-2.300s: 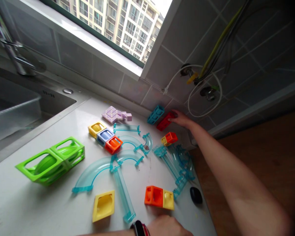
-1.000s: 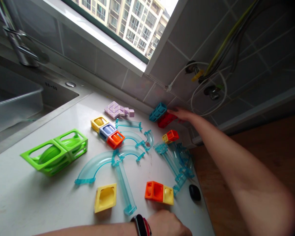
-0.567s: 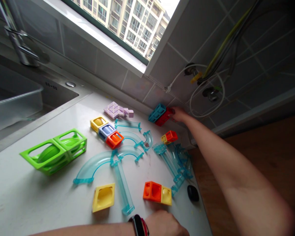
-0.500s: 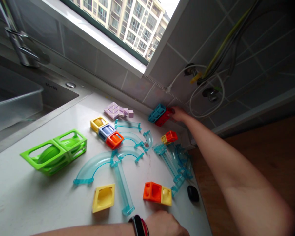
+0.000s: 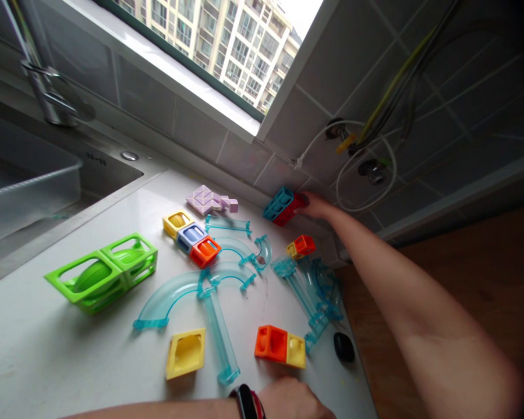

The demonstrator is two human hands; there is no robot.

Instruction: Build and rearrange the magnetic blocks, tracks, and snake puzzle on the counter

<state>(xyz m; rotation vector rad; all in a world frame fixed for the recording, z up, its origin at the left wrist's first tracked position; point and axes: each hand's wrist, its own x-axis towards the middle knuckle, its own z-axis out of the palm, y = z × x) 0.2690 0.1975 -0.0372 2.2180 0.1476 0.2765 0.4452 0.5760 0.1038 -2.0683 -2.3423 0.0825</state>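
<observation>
My right hand (image 5: 317, 205) reaches to the back of the white counter (image 5: 39, 349) and presses on a red block (image 5: 288, 212), which sits against a teal block (image 5: 278, 202) by the tiled wall. Its fingers curl around the red block's end. My left hand (image 5: 294, 398), with a dark wristband, rests as a closed fist at the counter's near edge, just below an orange-and-yellow block pair (image 5: 280, 345). What the fist holds, if anything, is hidden.
Clear blue track pieces (image 5: 220, 326) lie across the counter with a yellow block (image 5: 186, 352), a yellow-blue-orange row (image 5: 192, 237), a green frame piece (image 5: 102, 273), a lilac piece (image 5: 209, 201) and a black object (image 5: 344, 347). A sink (image 5: 30, 186) lies left; cables (image 5: 367, 157) hang on the wall.
My right hand has pushed the red block left until it meets the teal block. My left fist stays at the near edge. The view has shifted slightly.
</observation>
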